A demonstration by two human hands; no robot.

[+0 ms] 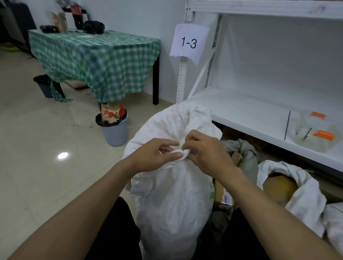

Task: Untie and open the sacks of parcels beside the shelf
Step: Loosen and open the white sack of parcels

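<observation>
1. Well to the left of both grips, a counter (91, 55) under a green checked cloth and a grey bin (116, 131) on the floor play no part in the job.
2. The left grip (156, 154) pinches the knot (180, 152) from its left side, thumb and fingers curled onto the twisted white cloth.
3. The knot sits between the two grips, at the neck of the white sack (174, 198). The sack stands on the floor directly below them, between the person's knees. The neck is bunched tight, so this sack is not yet untied or opened.
4. The right grip (206, 152) grasps the same knot from its right side, fingertips tucked into the fabric. Both grips appear to be working the tie loose.
5. Beyond the right grip lies a grey-green sack (245, 150); whether it is undone I cannot tell.
6. Below and to the right of the right grip, a second white sack (300, 188) has its mouth slack and wide, with a yellowish parcel (277, 184) showing inside. That one looks finished.
7. Furthest right, against the frame edge, is another white sack (336, 219). Its neck is out of view, so it may remain to be done.
8. The shelf (245, 113) runs above and to the right of all these.
</observation>
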